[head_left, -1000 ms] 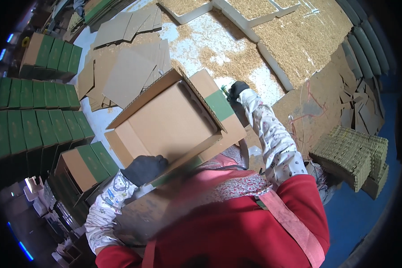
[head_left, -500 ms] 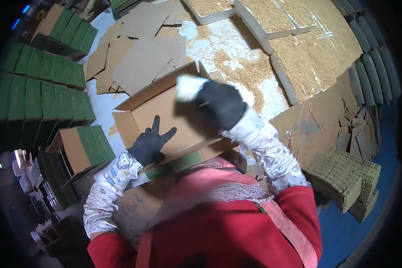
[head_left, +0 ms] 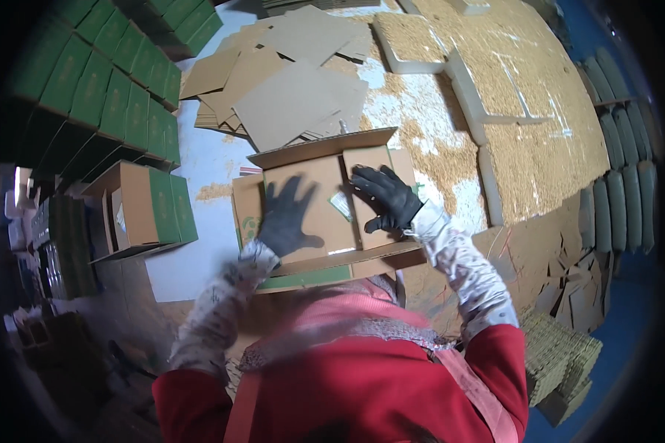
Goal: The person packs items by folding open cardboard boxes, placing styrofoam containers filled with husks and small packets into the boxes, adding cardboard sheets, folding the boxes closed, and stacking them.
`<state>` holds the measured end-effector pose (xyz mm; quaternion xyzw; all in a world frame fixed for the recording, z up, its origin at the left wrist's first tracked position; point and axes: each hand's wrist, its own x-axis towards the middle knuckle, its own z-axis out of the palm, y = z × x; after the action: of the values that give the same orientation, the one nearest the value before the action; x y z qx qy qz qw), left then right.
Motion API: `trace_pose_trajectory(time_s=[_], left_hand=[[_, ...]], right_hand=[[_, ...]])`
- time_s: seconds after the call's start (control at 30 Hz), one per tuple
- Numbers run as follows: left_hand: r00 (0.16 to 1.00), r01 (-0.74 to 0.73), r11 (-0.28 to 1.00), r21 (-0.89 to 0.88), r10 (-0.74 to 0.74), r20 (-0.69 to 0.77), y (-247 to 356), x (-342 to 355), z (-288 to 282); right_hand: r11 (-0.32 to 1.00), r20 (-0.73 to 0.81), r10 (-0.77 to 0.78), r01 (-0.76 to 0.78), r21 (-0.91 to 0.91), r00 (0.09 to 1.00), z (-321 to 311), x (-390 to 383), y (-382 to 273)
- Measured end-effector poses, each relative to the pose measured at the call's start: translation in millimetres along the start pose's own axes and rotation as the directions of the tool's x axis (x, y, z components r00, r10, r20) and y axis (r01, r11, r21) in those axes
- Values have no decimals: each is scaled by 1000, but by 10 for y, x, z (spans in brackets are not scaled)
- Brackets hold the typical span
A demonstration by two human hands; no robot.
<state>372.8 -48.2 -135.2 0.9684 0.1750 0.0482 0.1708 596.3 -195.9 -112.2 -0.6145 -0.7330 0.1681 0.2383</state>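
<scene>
A brown cardboard box [head_left: 325, 177] with green on its near side lies in front of me. Two of its end flaps are folded inward, with a narrow gap between them. Spread and slightly blurred, my black-gloved left hand [head_left: 287, 218] lies over the left flap. My gloved right hand [head_left: 386, 198] rests on the right flap [head_left: 366, 157], fingers apart and holding nothing. The long far flap [head_left: 324, 146] and the long near flap [head_left: 310, 277] stick outward. A small white and green piece [head_left: 340, 205] shows beside the gap; whether it is loose, I cannot tell.
Flat cardboard sheets [head_left: 303, 96] are piled beyond the box. Brown granules [head_left: 547, 155] cover the table at right, among white bars [head_left: 489, 184]. Green boxes [head_left: 114, 88] are stacked at left, near an open green-brown box [head_left: 137, 207]. Ridged pads [head_left: 558, 354] are stacked at lower right.
The light-coloured packet has left my right hand. The box's end flaps have come down over its opening, and both hands now lie on them. The whole view has shifted.
</scene>
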Motion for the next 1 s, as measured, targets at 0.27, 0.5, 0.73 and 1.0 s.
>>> trace_pose_trajectory(time_s=[0.27,0.5,0.73,1.0], left_hand=[[823,-26,-440,-898,-519,230,-847,-1535,1377],[621,-312,313,-897,-648,-441,-1381,-2031,-483],[129,460,582,-671,-791,-598,-3996,-4014,-877],[584,-136,426,-895,-695,-420,-4477,-3894,-610]], right_hand=[[-95,198,836,-221,971,512,1014,-58,351],[-344,319,557,-137,929,766,1001,649,-422],[-323,224,388,-96,942,894,1582,2175,-706],[39,-28,381,14,999,924,2362,3856,-2344]])
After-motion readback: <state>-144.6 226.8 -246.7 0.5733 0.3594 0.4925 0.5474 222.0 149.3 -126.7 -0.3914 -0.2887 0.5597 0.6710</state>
